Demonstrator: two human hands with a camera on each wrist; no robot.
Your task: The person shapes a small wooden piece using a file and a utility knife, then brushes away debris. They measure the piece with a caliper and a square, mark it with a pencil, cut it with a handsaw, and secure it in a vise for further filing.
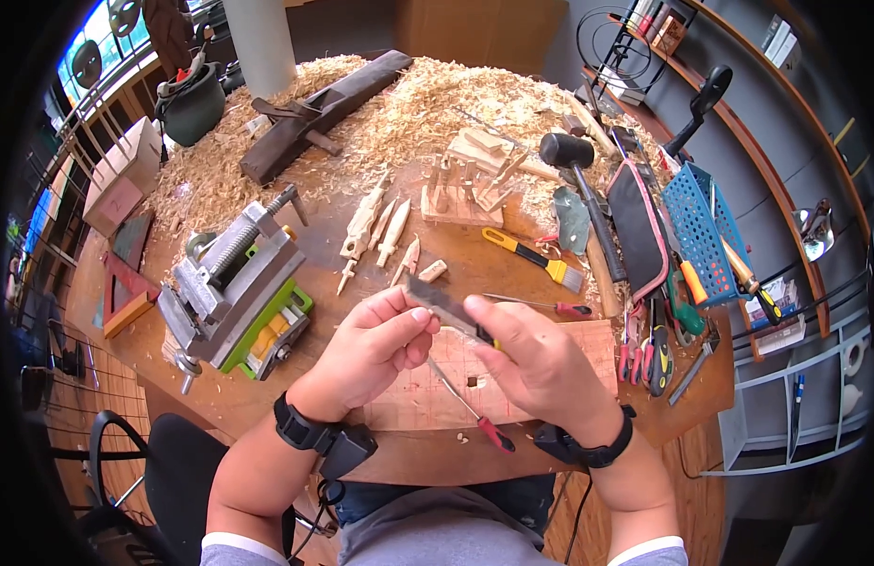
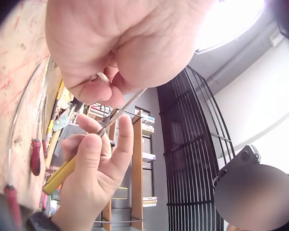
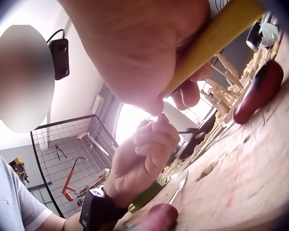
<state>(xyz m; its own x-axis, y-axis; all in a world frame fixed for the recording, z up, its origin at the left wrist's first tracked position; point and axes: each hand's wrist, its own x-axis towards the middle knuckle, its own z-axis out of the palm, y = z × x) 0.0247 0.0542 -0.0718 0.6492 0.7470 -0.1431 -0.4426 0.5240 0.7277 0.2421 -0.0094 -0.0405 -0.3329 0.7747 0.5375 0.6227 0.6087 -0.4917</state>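
Note:
My left hand (image 1: 366,354) pinches a small pale piece between thumb and fingers; it shows in the left wrist view as a light sliver (image 2: 103,78). Facing it, my right hand (image 1: 550,368) grips a tool with a yellow handle (image 2: 62,174) and a flat grey metal blade (image 1: 444,306). The blade points toward the left hand's fingertips and passes close by them; whether it touches the piece, I cannot tell. Below both hands lies a flat board (image 1: 569,377) with red lines and a small square hole. A red-handled tool (image 1: 495,434) rests across its front edge.
A vise (image 1: 234,283) stands at the left, and carved wooden pieces (image 1: 363,226) lie behind the hands. Farther back are a wooden plane (image 1: 328,113) and heaped shavings (image 1: 474,94). At the right are a yellow-handled brush (image 1: 531,255), a mallet (image 1: 567,151) and a blue basket (image 1: 706,231).

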